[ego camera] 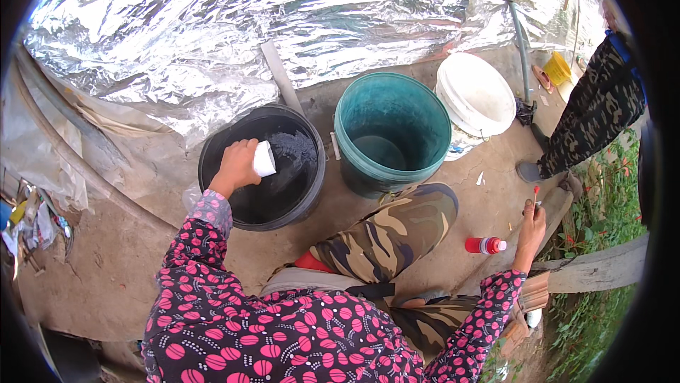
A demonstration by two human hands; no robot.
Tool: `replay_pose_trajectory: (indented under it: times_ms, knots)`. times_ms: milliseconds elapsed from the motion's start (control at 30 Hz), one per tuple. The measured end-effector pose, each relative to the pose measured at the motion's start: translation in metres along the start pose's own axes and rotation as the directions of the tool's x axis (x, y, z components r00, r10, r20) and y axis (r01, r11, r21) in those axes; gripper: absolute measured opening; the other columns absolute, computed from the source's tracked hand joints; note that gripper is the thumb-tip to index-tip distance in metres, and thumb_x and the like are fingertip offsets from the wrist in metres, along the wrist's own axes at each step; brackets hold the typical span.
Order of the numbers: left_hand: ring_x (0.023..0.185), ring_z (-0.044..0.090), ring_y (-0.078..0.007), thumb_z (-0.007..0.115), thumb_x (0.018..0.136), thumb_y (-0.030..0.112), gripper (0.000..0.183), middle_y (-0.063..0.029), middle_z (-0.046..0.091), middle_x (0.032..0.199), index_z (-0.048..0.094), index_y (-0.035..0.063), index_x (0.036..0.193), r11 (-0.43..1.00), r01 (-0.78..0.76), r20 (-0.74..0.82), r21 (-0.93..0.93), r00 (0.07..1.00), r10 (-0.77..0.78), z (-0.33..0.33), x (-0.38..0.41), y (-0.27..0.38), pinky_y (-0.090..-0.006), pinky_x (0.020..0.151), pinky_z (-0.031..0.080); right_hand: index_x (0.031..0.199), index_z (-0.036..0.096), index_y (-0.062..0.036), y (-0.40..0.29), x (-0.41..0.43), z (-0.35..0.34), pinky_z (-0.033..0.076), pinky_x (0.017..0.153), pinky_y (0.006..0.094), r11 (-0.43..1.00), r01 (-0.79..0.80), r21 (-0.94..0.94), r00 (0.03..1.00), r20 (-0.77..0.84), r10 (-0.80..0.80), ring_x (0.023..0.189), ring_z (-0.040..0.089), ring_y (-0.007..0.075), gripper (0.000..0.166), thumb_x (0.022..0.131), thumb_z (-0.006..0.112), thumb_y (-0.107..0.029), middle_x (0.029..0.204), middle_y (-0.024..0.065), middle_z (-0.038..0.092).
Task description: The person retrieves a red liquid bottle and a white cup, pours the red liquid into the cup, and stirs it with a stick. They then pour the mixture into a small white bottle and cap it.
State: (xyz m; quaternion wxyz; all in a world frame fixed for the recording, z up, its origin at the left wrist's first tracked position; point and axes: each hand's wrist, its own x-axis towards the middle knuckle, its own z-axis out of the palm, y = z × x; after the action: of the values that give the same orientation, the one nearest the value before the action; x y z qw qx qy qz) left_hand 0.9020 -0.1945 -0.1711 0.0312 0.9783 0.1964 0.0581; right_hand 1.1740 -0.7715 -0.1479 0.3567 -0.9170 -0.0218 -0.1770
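My left hand (238,166) is closed around a small white cup (264,160), tilted over the inside of a black plastic bucket (276,199). A pale speckled patch, foam or powder, marks the dark interior near the cup. Out to the right, my right hand (533,228) pinches a thin stick with a red tip (536,190), held up above the ground. Below and left of that hand, a red plastic bottle (478,245) with a pale cap lies on its side on the concrete. A teal plastic bucket (361,183) stands right of the black one.
A white bucket (449,88) tilts beyond the teal one. Silver foil sheeting (319,11) covers the back, with a flat strip (280,75) leaning there. A person in camouflage trousers (589,106) stands at right, near a yellow container (557,68). Plants (611,207) border the concrete edge.
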Motion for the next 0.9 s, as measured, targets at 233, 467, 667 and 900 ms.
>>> replay_pose_trajectory:
  times_ms: [233, 467, 667, 900]
  knots:
    - [0.106, 0.058, -0.0268, 0.083, 0.045, 0.014, 0.086, -0.0131, 0.06, 0.111, 0.048, 0.0004, 0.121, 0.679, 0.107, -0.109, -0.726, 0.957, -0.268, 0.011, -0.007, -0.003, -0.0348, 0.094, 0.044, 0.087, 0.054, 0.0021, -0.004, -0.005, -0.005, 0.043, 0.066, 0.0393, 1.0, -0.03, -0.001, 0.999, -0.014, 0.03, 0.066, 0.05, 0.0292, 0.053, 0.089, 0.056, -0.05, 0.071, 0.017, 0.054]
    - [0.102, 0.057, -0.0176, 0.077, 0.056, -0.004, 0.072, -0.0057, 0.059, 0.11, 0.048, 0.0017, 0.122, 0.099, -0.139, -0.166, -0.985, 0.911, -0.379, -0.001, 0.006, 0.019, -0.0316, 0.089, 0.047, 0.09, 0.059, -0.0011, -0.005, -0.006, -0.003, 0.044, 0.065, 0.0405, 1.0, -0.029, 0.0, 1.0, -0.013, 0.029, 0.069, 0.057, 0.0329, 0.043, 0.09, 0.056, -0.044, 0.075, 0.0186, 0.059]
    - [0.105, 0.06, -0.022, 0.072, 0.057, -0.005, 0.073, -0.0093, 0.061, 0.113, 0.048, 0.0012, 0.126, 0.038, -0.243, -0.245, -0.969, 0.937, -0.249, -0.056, 0.059, 0.087, -0.0356, 0.093, 0.049, 0.109, 0.06, -0.0065, -0.004, -0.015, -0.004, 0.047, 0.072, 0.0394, 0.995, -0.059, 0.075, 0.997, 0.051, 0.056, 0.078, 0.063, 0.0315, 0.031, 0.093, 0.045, -0.028, 0.082, 0.0139, 0.066]
    - [0.104, 0.059, -0.0196, 0.077, 0.055, 0.001, 0.073, -0.0086, 0.061, 0.113, 0.051, 0.0007, 0.123, -0.077, -0.304, -0.311, -0.95, 0.944, 0.111, -0.077, 0.122, 0.223, -0.0334, 0.091, 0.048, 0.109, 0.058, -0.0029, -0.031, -0.028, -0.032, 0.047, 0.067, 0.0347, 0.962, -0.093, 0.255, 0.995, 0.062, 0.079, 0.07, 0.061, 0.0213, 0.023, 0.09, 0.048, -0.011, 0.074, 0.0105, 0.064]
